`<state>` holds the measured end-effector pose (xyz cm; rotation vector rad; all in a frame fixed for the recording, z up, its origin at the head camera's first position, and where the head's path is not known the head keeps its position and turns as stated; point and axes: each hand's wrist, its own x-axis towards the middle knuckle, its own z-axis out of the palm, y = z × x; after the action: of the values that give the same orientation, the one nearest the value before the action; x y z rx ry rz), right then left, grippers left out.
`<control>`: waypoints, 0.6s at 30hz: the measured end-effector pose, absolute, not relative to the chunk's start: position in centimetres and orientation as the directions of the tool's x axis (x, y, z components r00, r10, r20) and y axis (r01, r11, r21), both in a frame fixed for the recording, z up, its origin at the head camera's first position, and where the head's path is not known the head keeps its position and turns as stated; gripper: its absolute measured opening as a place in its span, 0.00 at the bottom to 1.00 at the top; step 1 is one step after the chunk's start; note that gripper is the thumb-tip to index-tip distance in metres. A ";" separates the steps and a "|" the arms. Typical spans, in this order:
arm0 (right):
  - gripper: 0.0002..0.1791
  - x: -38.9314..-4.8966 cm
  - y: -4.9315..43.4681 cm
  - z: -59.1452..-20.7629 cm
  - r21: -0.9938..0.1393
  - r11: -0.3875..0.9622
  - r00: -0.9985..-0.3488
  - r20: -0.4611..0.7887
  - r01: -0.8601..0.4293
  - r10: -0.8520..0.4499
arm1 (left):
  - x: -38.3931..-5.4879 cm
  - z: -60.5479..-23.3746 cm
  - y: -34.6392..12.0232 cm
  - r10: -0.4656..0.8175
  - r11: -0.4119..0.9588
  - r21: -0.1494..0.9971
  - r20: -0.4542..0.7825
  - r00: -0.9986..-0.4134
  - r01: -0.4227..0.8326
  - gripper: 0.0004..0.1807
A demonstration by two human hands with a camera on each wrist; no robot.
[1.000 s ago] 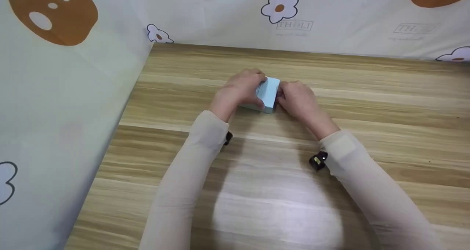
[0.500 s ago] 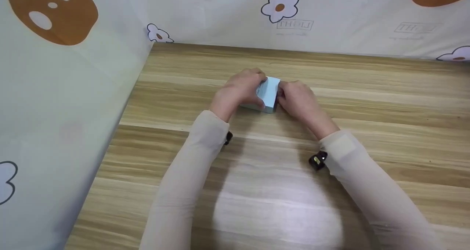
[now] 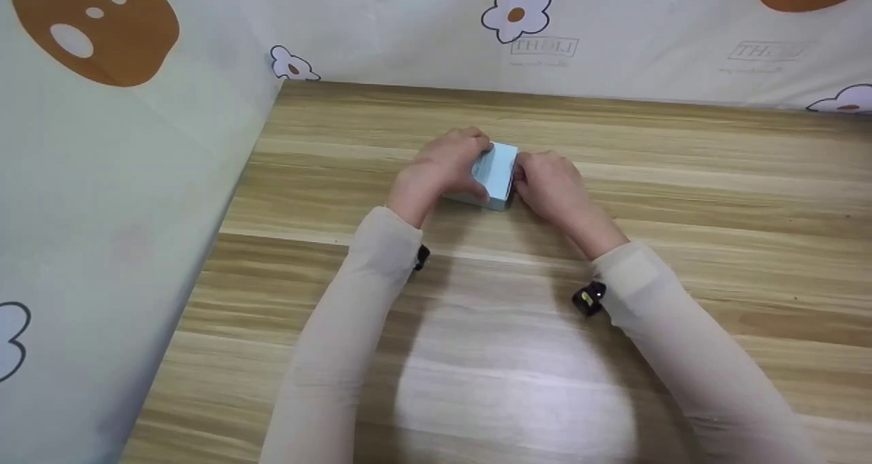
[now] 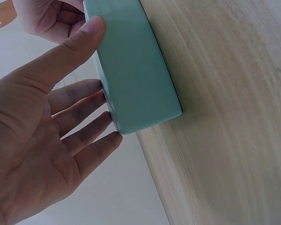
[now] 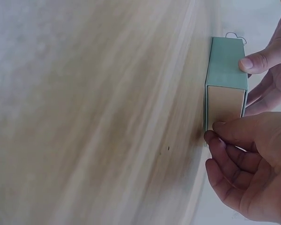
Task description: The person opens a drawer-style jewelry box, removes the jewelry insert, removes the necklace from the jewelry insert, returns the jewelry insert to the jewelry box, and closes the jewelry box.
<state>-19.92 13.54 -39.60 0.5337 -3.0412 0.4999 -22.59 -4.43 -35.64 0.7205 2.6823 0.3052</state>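
A pale blue-green box (image 3: 499, 171) lies on the wooden table, its outer sleeve open at the right end. My left hand (image 3: 444, 165) grips it from the left, thumb on the near side and fingers reaching across to the far side. In the right wrist view, a tan inner end face (image 5: 224, 104) fills the sleeve's open end. Thumb and forefinger of my right hand (image 3: 553, 184) pinch at the edge of that end, the other fingers curled. What exactly sits between these fingertips is hidden.
The wood-grain table (image 3: 518, 368) spreads around both arms. A pale printed sheet (image 3: 409, 35) with flowers and brown shapes rises along its back edge, and another stretch hangs at the left. Small black cameras (image 3: 590, 299) sit on the wrists.
Both hands keep their hold and the box stays in place. Only a very slight shift of the whole head view shows.
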 end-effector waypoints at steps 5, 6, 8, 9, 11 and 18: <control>0.07 -19.9 13.6 -39.6 -0.311 0.890 -0.942 0.069 -0.334 -0.329 | -22.7 -35.6 -4.5 0.511 0.851 0.297 -0.277 -0.814 0.433 0.43; 0.07 -19.9 13.6 -39.6 -0.311 0.890 -0.942 0.067 -0.334 -0.330 | -22.7 -35.6 -4.5 0.511 0.851 0.298 -0.276 -0.814 0.433 0.42; 0.08 -19.9 13.6 -39.6 -0.311 0.891 -0.942 0.061 -0.332 -0.330 | -22.7 -35.6 -4.5 0.514 0.849 0.297 -0.274 -0.813 0.436 0.42; 0.08 -19.9 13.6 -39.6 -0.310 0.891 -0.942 0.058 -0.331 -0.330 | -22.7 -35.6 -4.5 0.515 0.849 0.296 -0.273 -0.813 0.438 0.42; 0.08 -19.9 13.6 -39.6 -0.307 0.893 -0.943 0.051 -0.329 -0.329 | -22.6 -35.6 -4.6 0.516 0.848 0.297 -0.272 -0.812 0.440 0.43; 0.08 -19.8 13.6 -39.6 -0.288 0.900 -0.944 0.047 -0.327 -0.328 | -22.5 -35.7 -4.8 0.519 0.846 0.291 -0.259 -0.814 0.446 0.42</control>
<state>-19.81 13.56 -39.58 0.5279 -3.0651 0.4643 -22.54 -4.77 -35.70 0.7260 2.6937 0.3106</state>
